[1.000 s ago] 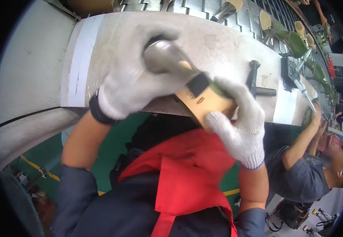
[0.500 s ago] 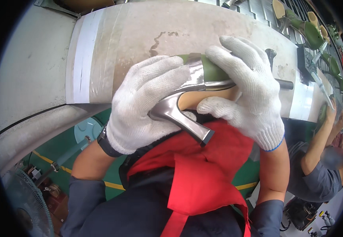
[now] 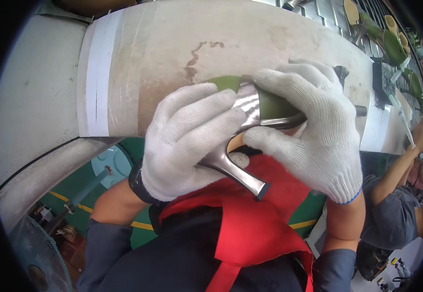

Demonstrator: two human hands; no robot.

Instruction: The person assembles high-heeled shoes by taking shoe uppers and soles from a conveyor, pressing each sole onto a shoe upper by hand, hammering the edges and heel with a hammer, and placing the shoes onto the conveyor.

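Observation:
A green high-heeled shoe with a shiny silver band and a slim silver heel is between my hands at the bench's near edge. The heel points down toward my red apron, and a little tan shows below the silver edging. My left hand, in a white knit glove, wraps the shoe near the heel, its fingers lying over the green and silver side. My right hand, gloved alike, grips the other part, fingers on the green upper and thumb at the silver edging. The gloves hide both ends of the shoe.
The pale workbench bears a dark rod-like handle beyond my right hand. More green shoes stand on a metal rack at far right. A co-worker is at right. A fan stands at lower left, near a light-blue round stool.
Shoe and hands sit slightly lower and farther right in the picture. The right thumb has shifted up onto the silver edging, and less tan shows. The co-worker's arm has moved.

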